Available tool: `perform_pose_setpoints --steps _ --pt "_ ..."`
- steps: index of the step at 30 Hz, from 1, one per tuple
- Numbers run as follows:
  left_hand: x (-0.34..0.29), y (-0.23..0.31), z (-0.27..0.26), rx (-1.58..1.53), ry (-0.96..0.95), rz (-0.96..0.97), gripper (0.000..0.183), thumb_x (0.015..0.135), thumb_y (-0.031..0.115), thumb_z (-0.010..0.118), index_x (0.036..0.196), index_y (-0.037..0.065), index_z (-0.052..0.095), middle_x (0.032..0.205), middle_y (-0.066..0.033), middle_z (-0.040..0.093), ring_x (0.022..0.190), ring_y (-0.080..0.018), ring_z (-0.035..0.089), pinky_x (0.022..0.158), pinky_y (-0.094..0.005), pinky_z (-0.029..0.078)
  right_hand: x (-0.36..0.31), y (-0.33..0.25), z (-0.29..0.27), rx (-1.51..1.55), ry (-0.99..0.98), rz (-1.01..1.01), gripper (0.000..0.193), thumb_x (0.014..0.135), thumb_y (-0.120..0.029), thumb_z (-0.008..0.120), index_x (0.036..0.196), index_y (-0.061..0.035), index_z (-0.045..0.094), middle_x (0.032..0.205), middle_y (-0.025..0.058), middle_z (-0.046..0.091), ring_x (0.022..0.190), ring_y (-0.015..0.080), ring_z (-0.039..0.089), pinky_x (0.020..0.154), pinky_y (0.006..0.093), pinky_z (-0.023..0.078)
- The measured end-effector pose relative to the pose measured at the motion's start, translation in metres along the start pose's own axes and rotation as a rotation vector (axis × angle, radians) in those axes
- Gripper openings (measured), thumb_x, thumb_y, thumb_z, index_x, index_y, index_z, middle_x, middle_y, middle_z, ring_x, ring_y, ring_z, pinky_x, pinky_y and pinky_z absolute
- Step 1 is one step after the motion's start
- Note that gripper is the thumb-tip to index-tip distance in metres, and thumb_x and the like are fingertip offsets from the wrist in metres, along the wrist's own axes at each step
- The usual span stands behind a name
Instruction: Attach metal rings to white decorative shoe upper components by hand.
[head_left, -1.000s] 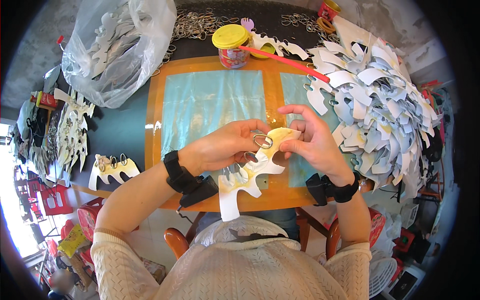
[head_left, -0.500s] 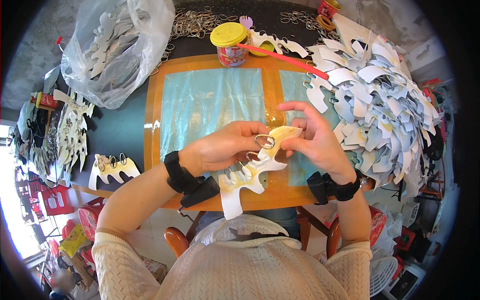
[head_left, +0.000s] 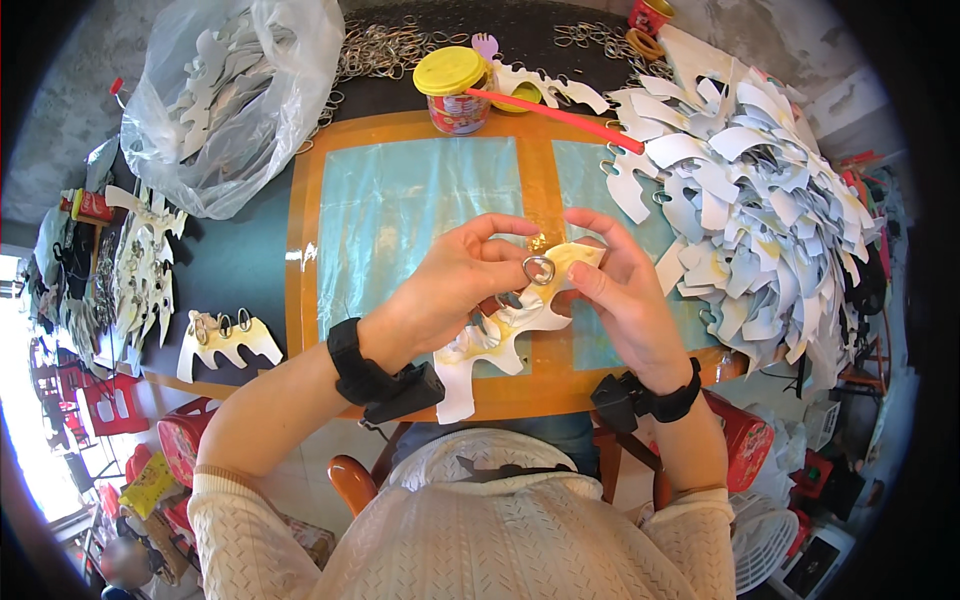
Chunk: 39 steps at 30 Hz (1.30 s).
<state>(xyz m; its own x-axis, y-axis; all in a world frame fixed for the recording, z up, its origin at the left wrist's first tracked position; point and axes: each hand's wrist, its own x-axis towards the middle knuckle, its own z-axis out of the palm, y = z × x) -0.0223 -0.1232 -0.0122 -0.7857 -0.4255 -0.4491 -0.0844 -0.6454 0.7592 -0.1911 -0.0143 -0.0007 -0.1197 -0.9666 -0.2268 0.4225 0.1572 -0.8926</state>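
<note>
Over the table's middle, my hands hold a scalloped white strip with yellowish glue stains. My right hand pinches its upper right end between thumb and fingers. A metal ring stands at that end, with my left hand's thumb against it. My left index finger is stretched out above the ring; the other left fingers curl behind and are partly hidden. More rings sit along the strip, partly covered by my left hand. Another ringed scalloped strip lies at the left table edge.
A large pile of white cut pieces covers the table's right side. At the back stand a yellow-lidded tub with a red stick and heaps of metal rings. A clear plastic bag holds pieces at the back left.
My left index finger has lifted away from the ring, and the ring now shows more face-on. My right fingers have come in closer round the strip's end. The strip has risen slightly.
</note>
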Motion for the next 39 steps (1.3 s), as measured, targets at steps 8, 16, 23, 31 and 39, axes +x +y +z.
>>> perform_pose_setpoints --steps 8,16,23,31,39 --pt "-0.005 0.001 0.010 0.114 0.014 0.094 0.046 0.083 0.007 0.063 0.125 0.004 0.044 0.091 -0.0006 0.066 0.072 -0.0040 0.059 0.055 -0.0159 0.044 -0.005 0.000 0.010 -0.094 0.119 -0.079 0.043 0.083 -0.004 0.067 0.122 -0.0020 0.049 0.099 0.0073 0.063 0.090 0.0129 0.062 0.071 0.0251 0.052" --pt "-0.010 0.000 0.021 0.138 0.075 0.232 0.052 0.081 -0.001 0.058 0.130 0.000 0.041 0.095 -0.0061 0.062 0.078 -0.0090 0.061 0.068 -0.0219 0.050 -0.007 0.000 0.019 -0.147 0.256 -0.170 0.051 0.082 0.002 0.064 0.127 -0.0013 0.040 0.088 0.0074 0.062 0.079 0.0126 0.064 0.065 0.0247 0.052" --pt "-0.011 -0.006 0.023 0.433 0.117 0.570 0.054 0.083 -0.005 0.057 0.133 0.001 0.040 0.095 -0.0064 0.060 0.088 -0.0114 0.060 0.075 -0.0254 0.052 -0.005 0.002 0.027 -0.100 0.309 -0.200 0.051 0.082 0.003 0.063 0.127 -0.0011 0.040 0.087 0.0070 0.061 0.078 0.0116 0.063 0.065 0.0230 0.050" --pt "-0.023 0.003 0.032 0.494 0.139 0.497 0.060 0.083 -0.001 0.062 0.138 0.010 0.042 0.091 -0.0025 0.060 0.083 -0.0098 0.062 0.069 -0.0212 0.050 -0.005 0.001 0.025 -0.138 0.255 -0.165 0.047 0.084 0.002 0.061 0.127 -0.0037 0.043 0.091 0.0044 0.059 0.077 0.0079 0.059 0.064 0.0207 0.048" --pt "-0.024 0.007 0.016 0.067 0.053 0.195 0.065 0.087 0.007 0.063 0.143 0.006 0.030 0.091 0.0009 0.059 0.077 -0.0049 0.057 0.063 -0.0187 0.046 -0.001 0.007 0.009 0.250 -0.095 0.085 0.042 0.092 -0.016 0.055 0.131 -0.0059 0.043 0.111 0.0034 0.054 0.083 0.0111 0.060 0.070 0.0233 0.052"
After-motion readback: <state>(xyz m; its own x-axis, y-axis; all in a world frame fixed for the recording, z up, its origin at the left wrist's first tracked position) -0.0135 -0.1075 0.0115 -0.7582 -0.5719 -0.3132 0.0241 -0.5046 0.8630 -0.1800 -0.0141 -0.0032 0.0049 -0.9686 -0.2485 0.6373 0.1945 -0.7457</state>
